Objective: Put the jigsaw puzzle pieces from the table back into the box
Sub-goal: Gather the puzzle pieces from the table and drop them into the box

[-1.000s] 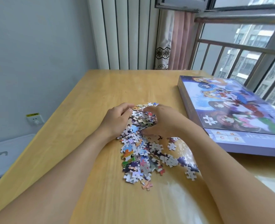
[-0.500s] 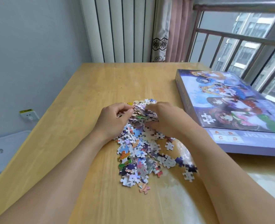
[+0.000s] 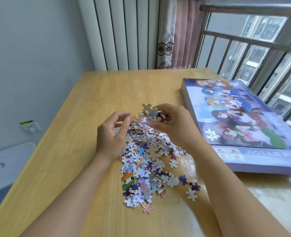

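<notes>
Right hand clutching puzzle pieces, left hand loosely cupped alongside

Two bare forearms, no sleeves in view. Left hand and right hand: no rings, watch or gloves.

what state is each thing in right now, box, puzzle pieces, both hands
box: lid on, flat on the table
puzzle pieces: loose heap on the table, outside the box
right hand: fingers curled round a handful of pieces lifted off the heap
left hand: fingers loosely curved beside the handful, holding nothing visible
</notes>
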